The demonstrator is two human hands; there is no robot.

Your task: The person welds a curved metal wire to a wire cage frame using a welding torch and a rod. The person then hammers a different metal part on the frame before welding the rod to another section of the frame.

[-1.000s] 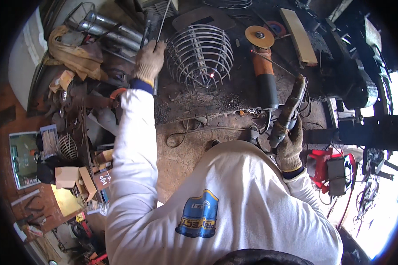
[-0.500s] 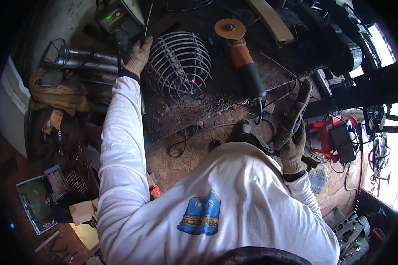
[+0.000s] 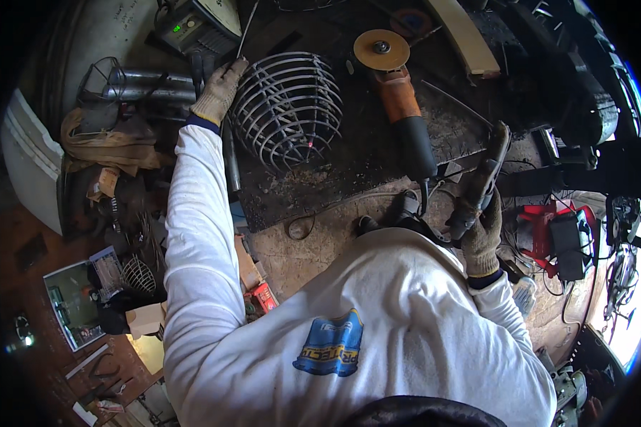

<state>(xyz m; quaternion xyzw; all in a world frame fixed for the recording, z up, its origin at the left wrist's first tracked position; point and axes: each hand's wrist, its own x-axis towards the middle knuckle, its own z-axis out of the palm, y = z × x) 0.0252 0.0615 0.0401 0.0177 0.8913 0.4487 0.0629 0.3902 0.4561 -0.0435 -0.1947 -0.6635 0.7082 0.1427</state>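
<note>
My left hand (image 3: 219, 89), in a knit work glove, is closed around a thin straight metal rod (image 3: 248, 32) that points up and away. Just right of it a round cage of curved metal bars (image 3: 292, 96) lies on the dark worktable (image 3: 278, 196). A small spot near the cage's lower side glows red. My gloved right hand (image 3: 483, 238) grips a welding electrode holder (image 3: 481, 185) beside my body. From the holder's tip a thin welding electrode (image 3: 452, 101) reaches up and left, apart from the cage.
An angle grinder (image 3: 402, 107) with a tan disc lies right of the cage, its cord hanging over the table edge. A welding machine (image 3: 196, 32) with a lit green display stands at the far left. Beyond the grinder is a long flat bar (image 3: 466, 39).
The whole view has shifted slightly. Both hands keep their holds, and the cage and grinder stay in place on the table. The red glow at the cage remains.
</note>
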